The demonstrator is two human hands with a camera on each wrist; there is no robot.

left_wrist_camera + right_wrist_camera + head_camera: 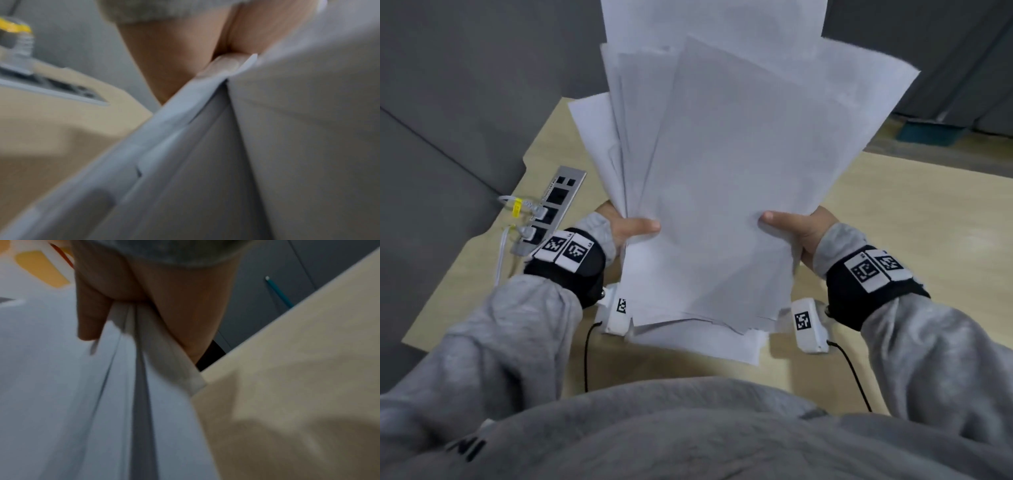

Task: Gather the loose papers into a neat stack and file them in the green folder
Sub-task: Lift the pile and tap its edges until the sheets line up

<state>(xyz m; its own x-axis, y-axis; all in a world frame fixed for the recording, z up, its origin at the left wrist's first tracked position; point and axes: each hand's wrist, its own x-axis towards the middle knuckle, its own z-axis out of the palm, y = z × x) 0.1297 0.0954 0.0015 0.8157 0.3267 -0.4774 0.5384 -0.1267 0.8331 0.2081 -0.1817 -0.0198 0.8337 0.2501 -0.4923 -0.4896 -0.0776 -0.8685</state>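
The papers [722, 178] are a loose sheaf of white sheets held up off the desk [893, 212], filling the middle of the head view; their long axis runs from the near edge by the person's body up and away to the far side, and the far ends fan apart to left and right while the near edges sit uneven, so the stack is not yet square. I judge the sheets light, thin and floppy, apt to slide over one another and to crease if squeezed; the sensible hold is along both long side edges low down, loose enough to let them settle when tapped on the desk. The left hand [626, 228] pinches the left edge, thumb laid across the front sheet and fingers behind, out of sight in the head view; the right hand [796, 229] pinches the right edge the same way, and the right wrist view shows the sheets bunched between thumb and fingers [90, 318]. The green folder shows in no view. At the left of the desk lies a socket panel [554, 205] with cables plugged in; grey partitions [465, 102] stand beyond.
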